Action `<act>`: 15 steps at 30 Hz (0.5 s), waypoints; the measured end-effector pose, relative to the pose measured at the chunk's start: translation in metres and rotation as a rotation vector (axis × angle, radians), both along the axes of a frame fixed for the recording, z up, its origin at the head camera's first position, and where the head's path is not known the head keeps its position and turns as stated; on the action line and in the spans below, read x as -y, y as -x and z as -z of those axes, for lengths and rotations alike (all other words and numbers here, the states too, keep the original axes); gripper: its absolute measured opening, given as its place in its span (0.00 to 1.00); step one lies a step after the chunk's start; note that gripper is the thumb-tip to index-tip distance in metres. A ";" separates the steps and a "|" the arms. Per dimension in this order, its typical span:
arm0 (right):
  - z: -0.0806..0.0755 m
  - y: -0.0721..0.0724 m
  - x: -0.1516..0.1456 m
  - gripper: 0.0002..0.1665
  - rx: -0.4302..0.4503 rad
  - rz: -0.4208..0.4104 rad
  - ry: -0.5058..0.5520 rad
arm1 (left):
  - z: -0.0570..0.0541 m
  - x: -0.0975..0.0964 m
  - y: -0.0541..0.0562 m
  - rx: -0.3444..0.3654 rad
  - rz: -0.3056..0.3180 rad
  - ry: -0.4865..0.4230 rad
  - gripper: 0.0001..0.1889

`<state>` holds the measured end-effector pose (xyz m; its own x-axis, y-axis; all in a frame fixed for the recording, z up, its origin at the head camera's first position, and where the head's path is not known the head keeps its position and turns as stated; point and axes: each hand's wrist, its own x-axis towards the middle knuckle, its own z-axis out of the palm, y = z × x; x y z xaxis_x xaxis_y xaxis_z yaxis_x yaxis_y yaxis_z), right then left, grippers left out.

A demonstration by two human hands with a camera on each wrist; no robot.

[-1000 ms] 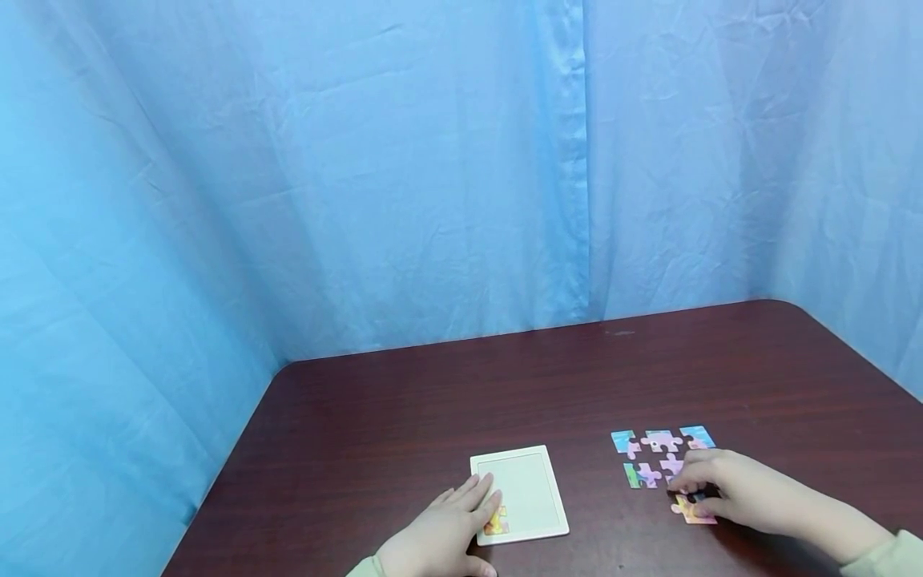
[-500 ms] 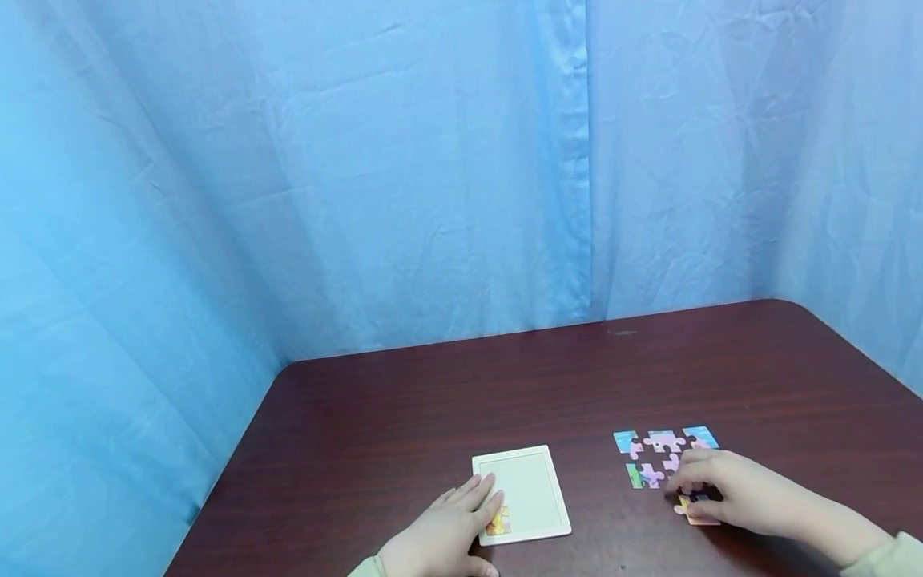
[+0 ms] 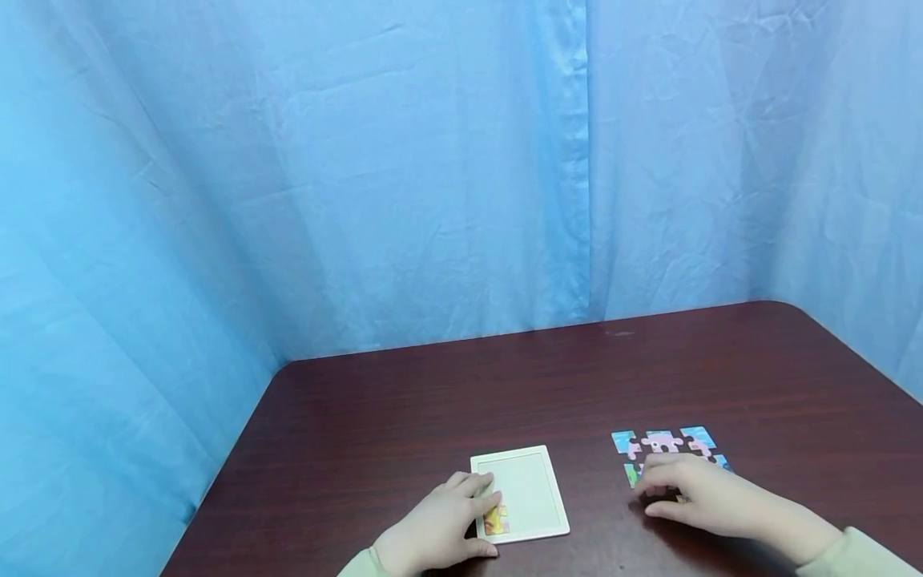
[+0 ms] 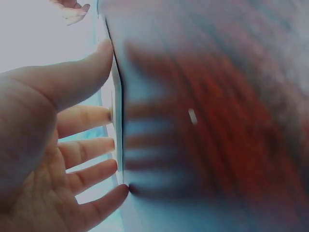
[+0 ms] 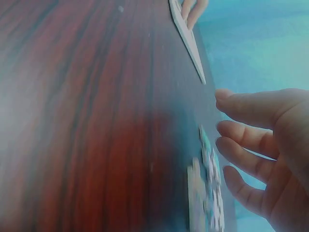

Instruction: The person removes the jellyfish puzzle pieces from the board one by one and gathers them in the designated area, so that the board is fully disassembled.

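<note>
In the head view my left hand (image 3: 445, 525) rests on the left side of a white square puzzle tray (image 3: 530, 493). The left wrist view has its thumb and spread fingertips touching the tray's edge. One yellow-orange puzzle piece (image 3: 495, 521) lies in the tray's near left corner. My right hand (image 3: 695, 493) hovers above the table, left of and partly over a group of loose puzzle pieces (image 3: 661, 442). Its fingers are loosely bent, and nothing shows between thumb and fingers in the right wrist view. The hand hides several nearer pieces, which appear edge-on beneath the fingers (image 5: 236, 145).
The dark red-brown table (image 3: 404, 409) has rounded far corners. Blue curtains (image 3: 433, 176) hang behind it and along both sides. Bare tabletop lies between the tray and the loose pieces.
My right hand has moved left from the near right puzzle piece, toward the tray. The left hand's fingers have bent slightly and its thumb has come up to the tray's near edge.
</note>
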<state>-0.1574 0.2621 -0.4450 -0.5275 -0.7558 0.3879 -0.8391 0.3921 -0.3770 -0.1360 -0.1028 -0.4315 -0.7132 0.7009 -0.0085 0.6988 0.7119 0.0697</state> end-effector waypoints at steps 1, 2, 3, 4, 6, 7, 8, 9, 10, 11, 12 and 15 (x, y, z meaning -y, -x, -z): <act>0.000 0.000 0.003 0.09 0.003 -0.002 -0.002 | 0.000 0.000 0.001 -0.011 0.004 -0.008 0.30; -0.001 0.001 0.007 0.09 0.005 -0.005 -0.006 | 0.000 0.000 0.002 -0.023 0.009 -0.016 0.29; -0.002 0.001 0.011 0.08 0.010 -0.007 -0.008 | 0.000 0.000 0.003 -0.031 0.013 -0.023 0.28; -0.002 0.001 0.015 0.08 0.014 -0.007 -0.008 | -0.001 0.000 0.003 -0.033 0.016 -0.028 0.27; -0.004 0.001 0.023 0.09 0.032 -0.019 0.000 | 0.000 0.000 0.005 -0.034 0.021 -0.033 0.27; -0.004 0.001 0.028 0.09 0.033 -0.025 0.002 | 0.000 0.000 0.005 -0.029 0.020 -0.036 0.28; -0.005 0.001 0.032 0.10 0.040 -0.032 0.005 | 0.000 0.000 0.006 -0.027 0.019 -0.039 0.28; -0.005 0.001 0.037 0.10 0.051 -0.038 0.008 | 0.000 0.000 0.006 -0.026 0.019 -0.042 0.29; -0.006 0.001 0.042 0.10 0.059 -0.037 0.008 | 0.000 0.001 0.007 -0.024 0.017 -0.045 0.29; -0.007 0.001 0.048 0.10 0.070 -0.034 0.007 | 0.001 0.001 0.007 -0.021 0.014 -0.047 0.29; -0.007 0.001 0.053 0.10 0.082 -0.027 0.004 | 0.001 0.001 0.007 -0.019 0.012 -0.051 0.30; -0.009 0.000 0.071 0.08 0.102 0.010 -0.003 | 0.003 0.002 0.008 -0.023 0.015 -0.057 0.31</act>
<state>-0.1575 0.1911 -0.4362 -0.5715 -0.7516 0.3295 -0.7924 0.4011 -0.4595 -0.1438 -0.1050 -0.4340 -0.7023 0.7103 0.0481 0.7111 0.6968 0.0938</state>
